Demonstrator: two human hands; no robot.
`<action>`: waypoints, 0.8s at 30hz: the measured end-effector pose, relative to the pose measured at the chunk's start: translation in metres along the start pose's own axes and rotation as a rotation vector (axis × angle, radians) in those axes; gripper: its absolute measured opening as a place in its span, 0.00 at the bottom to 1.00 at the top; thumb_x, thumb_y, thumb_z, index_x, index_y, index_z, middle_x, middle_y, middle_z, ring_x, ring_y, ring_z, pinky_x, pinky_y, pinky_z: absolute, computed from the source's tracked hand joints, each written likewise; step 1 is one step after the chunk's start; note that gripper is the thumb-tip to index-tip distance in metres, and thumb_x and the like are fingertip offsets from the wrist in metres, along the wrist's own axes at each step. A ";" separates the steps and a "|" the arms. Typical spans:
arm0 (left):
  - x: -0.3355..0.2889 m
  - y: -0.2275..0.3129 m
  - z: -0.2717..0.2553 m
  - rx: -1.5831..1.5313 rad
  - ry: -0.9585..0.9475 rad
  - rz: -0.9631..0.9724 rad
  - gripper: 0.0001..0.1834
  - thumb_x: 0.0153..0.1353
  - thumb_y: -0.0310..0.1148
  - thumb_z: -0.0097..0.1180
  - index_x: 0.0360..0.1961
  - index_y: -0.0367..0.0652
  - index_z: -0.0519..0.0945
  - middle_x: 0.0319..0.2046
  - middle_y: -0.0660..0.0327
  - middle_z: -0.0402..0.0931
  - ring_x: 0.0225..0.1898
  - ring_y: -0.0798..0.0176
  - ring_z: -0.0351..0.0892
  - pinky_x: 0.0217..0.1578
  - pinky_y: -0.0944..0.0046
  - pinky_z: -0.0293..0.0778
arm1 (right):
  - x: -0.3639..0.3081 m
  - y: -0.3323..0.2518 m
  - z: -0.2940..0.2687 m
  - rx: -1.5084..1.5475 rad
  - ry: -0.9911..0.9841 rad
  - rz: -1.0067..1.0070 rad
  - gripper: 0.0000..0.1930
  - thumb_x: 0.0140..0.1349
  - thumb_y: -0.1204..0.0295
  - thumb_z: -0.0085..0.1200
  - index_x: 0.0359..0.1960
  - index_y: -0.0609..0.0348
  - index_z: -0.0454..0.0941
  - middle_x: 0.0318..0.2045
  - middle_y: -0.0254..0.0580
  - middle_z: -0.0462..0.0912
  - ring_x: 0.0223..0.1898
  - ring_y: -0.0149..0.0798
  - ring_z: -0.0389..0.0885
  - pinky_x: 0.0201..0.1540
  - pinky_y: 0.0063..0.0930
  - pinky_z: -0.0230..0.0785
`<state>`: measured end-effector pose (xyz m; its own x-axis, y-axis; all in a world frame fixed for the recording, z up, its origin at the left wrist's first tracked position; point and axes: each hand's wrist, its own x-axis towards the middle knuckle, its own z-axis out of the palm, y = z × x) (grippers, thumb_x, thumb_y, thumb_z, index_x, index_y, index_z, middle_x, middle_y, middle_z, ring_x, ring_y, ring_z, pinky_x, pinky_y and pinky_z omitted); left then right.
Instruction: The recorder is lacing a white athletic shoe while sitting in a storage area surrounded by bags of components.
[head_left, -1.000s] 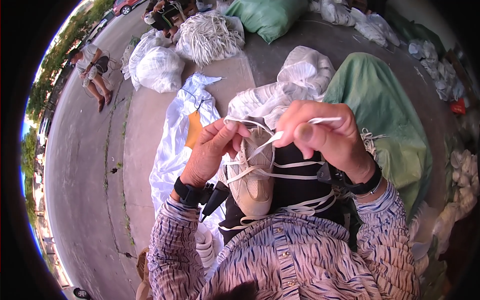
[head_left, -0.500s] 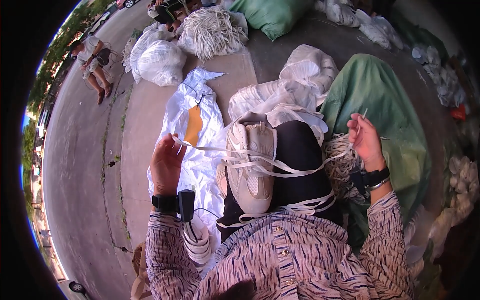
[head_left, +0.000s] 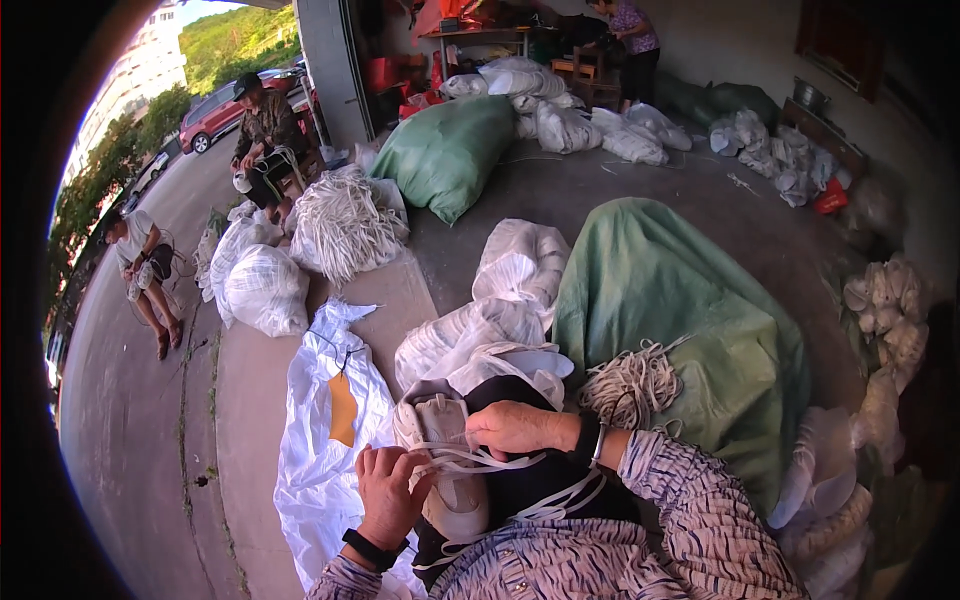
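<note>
A pale beige sneaker [head_left: 458, 507] rests on my lap, toe toward me, against the black cloth over my legs. My left hand [head_left: 390, 492] is at the shoe's left side, thumb and finger pinched on a flat white shoelace [head_left: 490, 462]. Over the shoe's upper right side, my right hand [head_left: 515, 430] is closed on the lace too; its fingertips are partly hidden. Loose lace ends trail across the black cloth. A bunch of loose laces [head_left: 632, 388] lies to the right on a green sack [head_left: 690, 300].
White sheeting [head_left: 310, 440] with an orange-brown piece [head_left: 342, 410] lies at the left. Ahead are white bags [head_left: 520, 265], a heap of white strips [head_left: 345, 225] and another green sack [head_left: 450, 150]. Two seated people [head_left: 268, 140] [head_left: 138, 245] are at the left; another person [head_left: 632, 45] stands far back.
My hands have come together from wide apart, drawing the lace in over the shoe. The view has tilted up and swung right, bringing more of the background into sight.
</note>
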<state>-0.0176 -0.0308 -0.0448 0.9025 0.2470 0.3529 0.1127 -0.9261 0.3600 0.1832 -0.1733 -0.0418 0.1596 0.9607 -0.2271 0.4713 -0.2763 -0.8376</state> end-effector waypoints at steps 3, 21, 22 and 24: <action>0.006 0.003 0.003 0.073 0.036 0.095 0.13 0.44 0.32 0.63 0.34 0.50 0.76 0.34 0.62 0.70 0.42 0.55 0.68 0.55 0.45 0.56 | 0.003 -0.002 -0.004 0.026 -0.066 0.034 0.12 0.60 0.66 0.45 0.32 0.61 0.77 0.15 0.40 0.77 0.21 0.40 0.78 0.30 0.33 0.67; 0.026 0.008 -0.043 0.446 -0.107 0.267 0.02 0.50 0.29 0.57 0.26 0.45 0.80 0.23 0.63 0.75 0.37 0.60 0.72 0.59 0.48 0.53 | -0.002 -0.001 -0.008 0.285 -0.095 -0.043 0.10 0.59 0.68 0.53 0.27 0.62 0.78 0.19 0.32 0.80 0.22 0.22 0.75 0.28 0.20 0.66; 0.028 0.008 -0.038 0.426 -0.108 0.189 0.02 0.51 0.29 0.56 0.26 0.45 0.79 0.23 0.62 0.75 0.36 0.59 0.72 0.57 0.49 0.55 | -0.001 0.003 -0.005 0.266 -0.102 -0.070 0.10 0.60 0.68 0.52 0.29 0.63 0.77 0.17 0.31 0.77 0.19 0.21 0.72 0.24 0.19 0.64; 0.033 0.006 -0.025 0.355 -0.029 0.101 0.03 0.52 0.30 0.57 0.25 0.43 0.76 0.21 0.60 0.74 0.31 0.55 0.72 0.48 0.53 0.63 | -0.004 -0.003 -0.008 0.267 -0.127 -0.043 0.09 0.60 0.68 0.52 0.29 0.63 0.78 0.16 0.29 0.76 0.17 0.20 0.70 0.22 0.18 0.61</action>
<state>0.0026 -0.0214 -0.0097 0.9273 0.1462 0.3446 0.1555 -0.9878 0.0005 0.1879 -0.1765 -0.0341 0.0271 0.9716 -0.2349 0.2274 -0.2348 -0.9451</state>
